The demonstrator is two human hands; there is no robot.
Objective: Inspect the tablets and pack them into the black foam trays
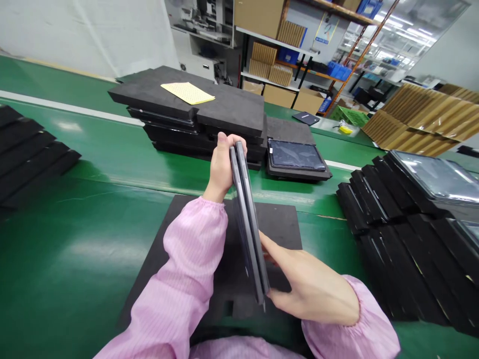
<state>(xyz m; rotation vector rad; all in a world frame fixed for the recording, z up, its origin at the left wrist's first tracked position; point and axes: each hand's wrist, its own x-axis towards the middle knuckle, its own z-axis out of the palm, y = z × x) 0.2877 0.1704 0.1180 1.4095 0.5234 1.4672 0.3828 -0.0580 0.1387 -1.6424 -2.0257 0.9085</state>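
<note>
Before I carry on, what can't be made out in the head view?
1. Two tablets: inner faces hidden where they press close together, nearly edge-on, in the head view.
2. Right hand: head view; some fingertips are hidden by the hand itself.
3. Left foam stack: cut off by the head view's left edge.
4. White label: head view, too small to read.

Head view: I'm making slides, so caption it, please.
Left hand and right hand hold two thin dark-grey tablets edge-up above a black foam sheet on a green table.
</note>
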